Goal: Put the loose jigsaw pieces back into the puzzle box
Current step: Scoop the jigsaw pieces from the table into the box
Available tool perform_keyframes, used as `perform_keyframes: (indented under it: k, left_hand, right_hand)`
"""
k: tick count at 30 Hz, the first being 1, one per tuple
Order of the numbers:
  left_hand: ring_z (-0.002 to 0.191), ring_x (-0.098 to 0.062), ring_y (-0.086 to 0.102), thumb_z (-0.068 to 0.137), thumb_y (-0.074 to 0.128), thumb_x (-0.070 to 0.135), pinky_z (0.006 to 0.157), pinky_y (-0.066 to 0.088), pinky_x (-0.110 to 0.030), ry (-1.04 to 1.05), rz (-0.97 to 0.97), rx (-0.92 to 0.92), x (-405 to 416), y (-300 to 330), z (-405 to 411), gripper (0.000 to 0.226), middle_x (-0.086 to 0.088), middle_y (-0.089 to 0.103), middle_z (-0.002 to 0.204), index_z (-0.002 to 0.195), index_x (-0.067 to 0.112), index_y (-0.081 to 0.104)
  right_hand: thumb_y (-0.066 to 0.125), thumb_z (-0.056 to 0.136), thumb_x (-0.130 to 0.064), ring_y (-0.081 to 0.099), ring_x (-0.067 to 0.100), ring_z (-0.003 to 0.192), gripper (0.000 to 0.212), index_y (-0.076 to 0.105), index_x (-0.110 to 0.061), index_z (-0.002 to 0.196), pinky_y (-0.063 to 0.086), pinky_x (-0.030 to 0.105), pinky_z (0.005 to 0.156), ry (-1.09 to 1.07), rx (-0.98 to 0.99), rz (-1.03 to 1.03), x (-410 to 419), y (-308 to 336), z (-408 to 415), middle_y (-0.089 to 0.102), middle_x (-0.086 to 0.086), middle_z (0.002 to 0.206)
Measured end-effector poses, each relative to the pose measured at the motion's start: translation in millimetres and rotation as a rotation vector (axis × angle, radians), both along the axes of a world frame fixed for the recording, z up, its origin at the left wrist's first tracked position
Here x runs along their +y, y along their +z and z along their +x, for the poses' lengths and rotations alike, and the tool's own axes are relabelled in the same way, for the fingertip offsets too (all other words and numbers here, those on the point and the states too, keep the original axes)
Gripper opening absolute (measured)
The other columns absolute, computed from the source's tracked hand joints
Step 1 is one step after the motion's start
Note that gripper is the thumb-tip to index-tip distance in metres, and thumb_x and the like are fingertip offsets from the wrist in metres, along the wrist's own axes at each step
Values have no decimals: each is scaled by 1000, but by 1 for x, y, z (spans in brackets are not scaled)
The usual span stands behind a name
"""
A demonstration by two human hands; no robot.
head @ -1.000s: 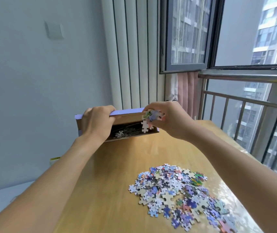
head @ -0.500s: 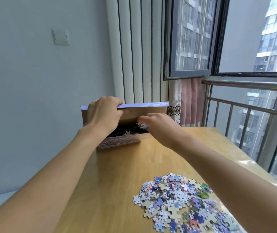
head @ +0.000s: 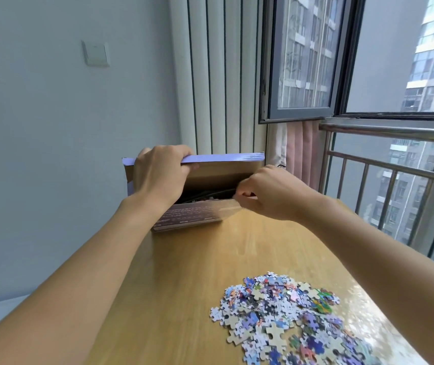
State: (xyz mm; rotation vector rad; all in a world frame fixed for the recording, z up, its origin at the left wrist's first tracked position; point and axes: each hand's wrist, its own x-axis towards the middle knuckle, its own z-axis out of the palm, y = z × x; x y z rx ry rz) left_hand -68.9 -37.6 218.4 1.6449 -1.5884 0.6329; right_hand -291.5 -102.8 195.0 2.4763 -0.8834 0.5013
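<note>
While the puzzle box is propped open at the middle of the frame, both hands are seen at it.

Puzzle box: it is set at the far end of the wooden table, against the wall, its purple lid raised above the printed front wall.

Left hand: it is closed over the lid's front edge at the left side, fingers curled on top, thumb tucked beneath; the lid is held up by it.

Right hand: it is placed at the right end of the opening, fingers bent and pinched together at the front wall's upper corner. Whether a piece is held between them cannot be told.

Inside of box: a dark gap is shown between lid and wall, with a few pale shapes in it, too small to be made out.

Jigsaw pieces: a loose, colourful heap is spread on the table at the lower right of the frame, well apart from the box, some pieces turned plain side up.

Surroundings: a light switch is seen on the wall at the upper left; a window and a metal railing are seen at the right.
</note>
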Motion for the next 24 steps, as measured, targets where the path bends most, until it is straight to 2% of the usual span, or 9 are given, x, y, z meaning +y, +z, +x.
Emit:
perform_keyframes:
  k: [2, 4, 6, 8, 9, 12, 18, 21, 24]
  left_hand:
    - [80, -34, 52, 97, 53, 11, 72, 30, -34, -3, -32, 1, -5, 0, 3, 23, -6, 71, 82, 94, 23, 73]
    - [79, -34, 53, 96, 52, 9, 74, 37, -36, -16, -92, -20, -10, -1, 4, 23, -6, 72, 82, 94, 21, 72]
    - [82, -33, 58, 97, 56, 8, 81, 37, -37, -41, -185, -64, -13, -1, 5, 19, -6, 73, 87, 101, 19, 72]
    - [86, -32, 62, 98, 60, 11, 88, 35, -39, -58, -273, -92, -16, 3, 9, 18, -5, 73, 92, 111, 18, 70]
    - [88, -31, 62, 98, 60, 11, 90, 34, -40, -51, -282, -95, -18, 5, 11, 19, -4, 73, 93, 111, 19, 69]
    - [88, -29, 59, 99, 53, 7, 89, 31, -37, -9, -238, -94, -22, 3, 17, 21, -3, 72, 94, 105, 21, 68]
    - [83, -31, 58, 89, 55, -2, 82, 26, -35, 13, -235, -115, -22, -15, 10, 29, -2, 71, 88, 100, 20, 70]
    - [85, -31, 58, 86, 54, -5, 82, 26, -34, 15, -122, -80, -21, -42, 12, 35, -1, 71, 90, 102, 21, 70]
    - [87, -29, 58, 91, 49, -1, 82, 27, -33, -28, 49, -28, -19, -77, 20, 32, 2, 70, 90, 100, 24, 68]
  right_hand:
    - [62, 91, -50, 67, 22, 89, 29, 71, -26, 103, 45, 32, 82, -19, 78, -23, -7, -3, -1, 73, -7, 95]
    - [63, 94, -31, 68, 20, 95, 13, 71, -27, 103, 41, 32, 93, -56, 52, -78, -14, -6, 1, 74, -8, 97]
    - [62, 94, -21, 69, 16, 94, 13, 72, -28, 98, 39, 31, 93, -59, -88, -172, -17, -1, 2, 75, -10, 95]
    - [64, 96, -24, 70, 15, 91, 11, 74, -27, 96, 39, 31, 90, -21, -281, -252, -13, 8, 1, 76, -11, 95]
    - [63, 97, -25, 69, 17, 89, 12, 75, -27, 96, 36, 30, 88, -22, -312, -245, -10, 11, 0, 76, -10, 94]
    - [62, 98, -23, 67, 18, 84, 15, 75, -28, 93, 30, 28, 87, -18, -249, -206, -9, 12, 3, 76, -11, 92]
    - [63, 93, -18, 64, 19, 76, 17, 73, -26, 82, 34, 28, 87, -85, -197, -200, -11, -11, -9, 73, -11, 80]
    - [73, 77, -12, 61, 18, 65, 16, 67, -25, 69, 30, 28, 78, -137, -20, -142, -7, -43, -7, 67, -9, 65]
    - [79, 65, -14, 66, 15, 64, 15, 70, -26, 68, 27, 28, 79, -118, 105, -116, -5, -81, 1, 68, -8, 63]
